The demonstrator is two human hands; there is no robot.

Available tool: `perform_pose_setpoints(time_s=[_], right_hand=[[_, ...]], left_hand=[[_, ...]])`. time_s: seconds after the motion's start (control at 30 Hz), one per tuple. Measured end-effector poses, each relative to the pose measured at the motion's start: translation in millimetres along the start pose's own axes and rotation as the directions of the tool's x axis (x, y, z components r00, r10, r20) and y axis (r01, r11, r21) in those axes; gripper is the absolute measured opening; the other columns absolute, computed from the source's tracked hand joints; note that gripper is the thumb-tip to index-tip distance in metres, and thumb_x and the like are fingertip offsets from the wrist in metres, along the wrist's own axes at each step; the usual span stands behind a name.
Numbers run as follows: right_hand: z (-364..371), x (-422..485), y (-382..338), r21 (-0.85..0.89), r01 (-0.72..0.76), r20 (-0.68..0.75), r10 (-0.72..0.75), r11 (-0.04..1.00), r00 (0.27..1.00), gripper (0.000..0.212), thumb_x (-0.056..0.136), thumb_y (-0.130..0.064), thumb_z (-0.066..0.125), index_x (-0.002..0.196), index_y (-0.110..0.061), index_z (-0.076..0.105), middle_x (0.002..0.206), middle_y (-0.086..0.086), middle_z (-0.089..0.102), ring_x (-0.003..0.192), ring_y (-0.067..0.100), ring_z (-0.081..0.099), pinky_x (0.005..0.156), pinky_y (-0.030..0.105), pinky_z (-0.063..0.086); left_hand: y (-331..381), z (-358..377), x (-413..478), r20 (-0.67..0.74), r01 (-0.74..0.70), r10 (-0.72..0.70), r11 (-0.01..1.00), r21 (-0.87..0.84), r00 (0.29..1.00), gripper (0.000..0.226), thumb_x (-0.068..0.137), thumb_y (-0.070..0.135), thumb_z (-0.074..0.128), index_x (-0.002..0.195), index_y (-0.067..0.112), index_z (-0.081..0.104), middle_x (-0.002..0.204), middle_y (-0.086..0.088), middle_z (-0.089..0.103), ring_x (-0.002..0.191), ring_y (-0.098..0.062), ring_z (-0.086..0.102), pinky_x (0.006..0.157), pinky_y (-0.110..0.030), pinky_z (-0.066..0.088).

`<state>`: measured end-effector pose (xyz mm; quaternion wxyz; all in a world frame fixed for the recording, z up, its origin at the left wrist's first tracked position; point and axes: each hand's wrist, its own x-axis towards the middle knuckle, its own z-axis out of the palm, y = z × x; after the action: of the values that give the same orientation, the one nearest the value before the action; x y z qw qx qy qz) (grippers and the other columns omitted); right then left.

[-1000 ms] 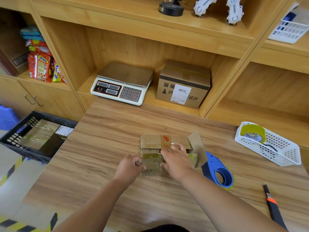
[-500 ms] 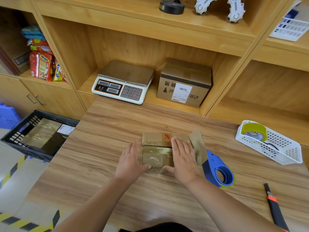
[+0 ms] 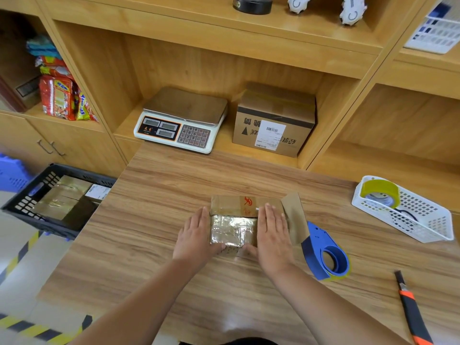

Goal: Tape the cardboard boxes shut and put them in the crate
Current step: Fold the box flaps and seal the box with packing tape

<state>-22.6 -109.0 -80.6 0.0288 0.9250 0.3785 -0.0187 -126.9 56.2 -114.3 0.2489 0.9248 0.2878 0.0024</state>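
Hands flanked the box (image 3: 234, 231) on the desk (image 3: 154, 220) toward its front edge: left hand (image 3: 195, 235) flat on its left side, right hand (image 3: 272, 235) flat on its right, fingers straight, gripping nothing. Its right flap (image 3: 293, 215) stood loose. Tape dispenser (image 3: 326, 255) lay just right of right hand, likely next; crate (image 3: 15, 204) sat below desk's left edge, nearer left hand.

bare left hand (image 3: 193, 235), bare right hand (image 3: 272, 236), bare forearms (image 3: 139, 295); dark garment (image 3: 236, 342) below.

Between my hands (image 3: 194, 235) I see matt cardboard, the box (image 3: 234, 207), under glossy crinkled tape (image 3: 232, 230). Beneath lies smooth wood-grain table (image 3: 154, 220); right, a shiny blue plastic dispenser (image 3: 326, 252).
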Motion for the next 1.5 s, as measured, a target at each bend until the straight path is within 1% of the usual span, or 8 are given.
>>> perform_pose_setpoints(time_s=[0.07, 0.17, 0.7, 0.87, 1.17, 1.33, 1.43, 1.5], right_hand=[[-1, -2, -3, -0.010, 0.053, -0.102, -0.054, 0.999, 0.993, 0.100, 0.061, -0.058, 0.077, 0.135, 0.003, 0.047, 0.137, 0.020, 0.050, 0.127, 0.034, 0.049, 0.108, 0.044, 0.036], [-4, -3, -7, -0.038, 0.076, -0.151, -0.081, 0.996, 0.985, 0.080, 0.050, -0.058, 0.084, 0.111, -0.008, 0.069, 0.108, 0.006, 0.066, 0.093, 0.023, 0.064, 0.077, 0.035, 0.054], [6, 2, -17, -0.092, 0.216, -0.111, -0.225, 0.972, 0.968, 0.048, 0.053, -0.054, 0.085, 0.093, -0.029, 0.075, 0.080, -0.003, 0.064, 0.074, 0.018, 0.062, 0.057, 0.028, 0.050], [9, -1, -13, 0.081, 0.211, -0.012, -0.211, 0.974, 0.977, 0.049, 0.087, -0.043, 0.062, 0.132, -0.025, 0.054, 0.116, 0.002, 0.054, 0.107, 0.024, 0.049, 0.086, 0.036, 0.042], [9, -27, 16, 0.130, 0.109, -0.179, -0.084, 0.985, 0.980, 0.054, 0.042, -0.023, 0.094, 0.093, -0.025, 0.074, 0.080, -0.005, 0.060, 0.068, 0.019, 0.058, 0.059, 0.029, 0.047], [-1, -28, 26, 0.213, 0.037, -0.137, -0.007, 0.976, 0.991, 0.050, 0.047, -0.001, 0.088, 0.091, -0.023, 0.077, 0.074, 0.002, 0.058, 0.054, 0.019, 0.054, 0.044, 0.020, 0.038], [5, -25, 32, 0.220, -0.068, -0.003, 0.070, 0.973, 0.998, 0.044, 0.086, -0.009, 0.057, 0.126, -0.029, 0.061, 0.110, 0.001, 0.053, 0.087, 0.020, 0.055, 0.062, 0.025, 0.040], [7, -23, 36, 0.312, -0.096, 0.038, 0.088, 0.945, 0.995, 0.041, 0.095, -0.017, 0.046, 0.134, -0.028, 0.052, 0.130, -0.001, 0.045, 0.106, 0.018, 0.053, 0.078, 0.027, 0.046]], left_hand=[[-1, 3, -4, -0.013, -0.089, 0.089, 0.996, 0.007, 0.996, 0.103, 0.079, 0.058, 0.058, 0.151, 0.025, -0.008, 0.158, 0.012, 0.000, 0.145, -0.010, 0.003, 0.116, -0.031, 0.008], [0, 6, -7, -0.003, -0.169, 0.170, 0.982, 0.080, 0.985, 0.098, 0.088, 0.060, 0.046, 0.141, 0.023, -0.027, 0.150, 0.009, -0.029, 0.140, -0.005, -0.023, 0.113, -0.024, -0.013], [-1, 10, -6, 0.237, -0.129, 0.087, 0.977, 0.169, 0.968, 0.084, 0.096, 0.055, 0.026, 0.138, 0.012, -0.034, 0.144, -0.003, -0.038, 0.139, -0.015, -0.027, 0.117, -0.032, -0.008], [-1, 10, -7, 0.213, -0.140, 0.089, 0.960, 0.240, 0.973, 0.083, 0.096, 0.057, 0.023, 0.138, 0.013, -0.033, 0.144, -0.003, -0.038, 0.137, -0.014, -0.029, 0.117, -0.035, -0.007], [6, 10, -19, 0.176, -0.135, 0.082, 0.939, 0.318, 0.981, 0.086, 0.088, 0.066, 0.007, 0.139, 0.006, -0.029, 0.145, -0.009, -0.037, 0.142, -0.022, -0.025, 0.116, -0.038, -0.008], [5, 3, -31, 0.146, -0.272, 0.231, 0.869, 0.414, 0.962, 0.101, 0.081, 0.071, -0.003, 0.147, -0.001, 0.021, 0.159, -0.014, 0.003, 0.146, -0.024, -0.009, 0.117, -0.041, -0.012], [7, -7, -37, 0.087, -0.386, 0.384, 0.835, 0.392, 0.919, 0.073, 0.089, 0.058, 0.023, 0.113, 0.003, 0.064, 0.132, -0.011, 0.057, 0.135, -0.024, 0.040, 0.118, -0.043, 0.017], [12, -11, -39, 0.025, -0.429, 0.453, 0.825, 0.368, 0.891, 0.055, 0.088, 0.050, 0.032, 0.094, 0.010, 0.070, 0.106, -0.003, 0.069, 0.122, -0.021, 0.056, 0.108, -0.051, 0.035]])
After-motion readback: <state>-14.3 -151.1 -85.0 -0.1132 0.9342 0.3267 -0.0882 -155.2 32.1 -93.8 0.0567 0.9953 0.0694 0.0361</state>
